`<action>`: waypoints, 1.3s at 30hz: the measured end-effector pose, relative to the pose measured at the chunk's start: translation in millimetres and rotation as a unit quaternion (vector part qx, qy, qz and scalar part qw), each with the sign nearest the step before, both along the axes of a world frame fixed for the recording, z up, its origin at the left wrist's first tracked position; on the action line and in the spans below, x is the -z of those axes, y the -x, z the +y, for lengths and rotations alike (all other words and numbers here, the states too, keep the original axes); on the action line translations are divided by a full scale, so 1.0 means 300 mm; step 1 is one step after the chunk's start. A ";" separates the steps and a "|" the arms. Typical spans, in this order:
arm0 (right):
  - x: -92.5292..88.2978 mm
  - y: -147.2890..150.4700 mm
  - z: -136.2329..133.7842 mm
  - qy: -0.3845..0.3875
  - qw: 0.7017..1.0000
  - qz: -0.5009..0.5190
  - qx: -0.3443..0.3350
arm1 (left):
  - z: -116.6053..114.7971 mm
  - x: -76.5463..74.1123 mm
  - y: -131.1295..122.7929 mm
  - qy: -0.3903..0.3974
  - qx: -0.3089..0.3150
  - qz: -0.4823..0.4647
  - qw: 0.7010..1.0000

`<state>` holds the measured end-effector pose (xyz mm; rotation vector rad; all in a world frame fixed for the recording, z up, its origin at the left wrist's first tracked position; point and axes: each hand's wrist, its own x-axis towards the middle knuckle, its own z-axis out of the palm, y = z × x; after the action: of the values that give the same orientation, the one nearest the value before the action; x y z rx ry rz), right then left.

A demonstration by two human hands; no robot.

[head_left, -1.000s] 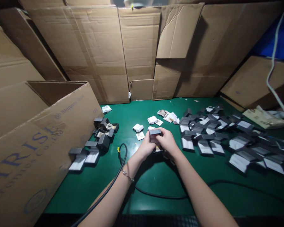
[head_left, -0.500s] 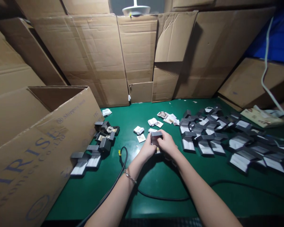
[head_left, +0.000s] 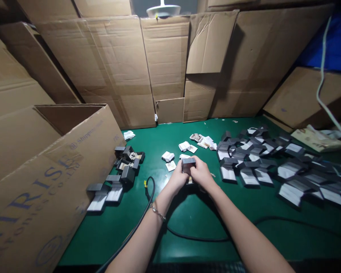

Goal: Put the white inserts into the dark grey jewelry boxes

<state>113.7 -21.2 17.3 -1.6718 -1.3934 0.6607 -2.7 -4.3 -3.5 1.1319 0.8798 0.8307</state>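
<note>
Both hands meet over the middle of the green table (head_left: 187, 220), closed round one small dark grey box (head_left: 188, 163). My left hand (head_left: 177, 179) grips its left side and my right hand (head_left: 201, 175) its right side; the fingers wrap it so only the top edge shows. A bracelet sits on my left wrist. Small white folded papers (head_left: 168, 156) lie just beyond the hands.
A heap of several open dark boxes with white inserts (head_left: 272, 163) spreads on the right. A smaller cluster of boxes (head_left: 122, 170) lies left, beside a large open cardboard carton (head_left: 45, 170). Flattened cardboard (head_left: 165, 64) walls the back. A black cable (head_left: 147, 212) loops under my arms.
The hands have stayed together on the small box, with only slight finger shifts. The view has drifted a little; nothing on the table has moved.
</note>
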 end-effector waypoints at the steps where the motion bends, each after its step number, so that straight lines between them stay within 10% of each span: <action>1: 0.001 -0.001 0.001 0.005 1.000 -0.002 0.004 | -0.002 -0.001 -0.001 -0.014 0.002 0.027 1.000; 9: -0.044 -0.048 0.016 0.013 0.989 0.126 -0.077 | 0.018 -0.059 0.013 0.028 -0.045 -0.080 0.995; 13: -0.118 -0.120 -0.019 0.029 0.999 -0.038 0.022 | 0.053 -0.106 0.045 0.065 -0.173 -0.128 0.974; 26: -0.153 -0.093 -0.120 0.349 0.873 -0.321 -0.113 | 0.114 -0.107 0.096 0.114 -0.332 -0.239 0.905; 33: -0.134 -0.068 -0.108 0.235 0.919 -0.284 -0.140 | 0.103 -0.119 0.096 0.150 -0.287 -0.283 0.903; 39: -0.120 -0.086 -0.041 0.014 0.999 0.005 -0.033 | 0.068 -0.110 0.076 0.087 -0.230 -0.280 0.928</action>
<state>139.6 -33.6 53.4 -1.6475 -1.4446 0.7269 -25.6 16.2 29.5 0.4794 0.7178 1.3517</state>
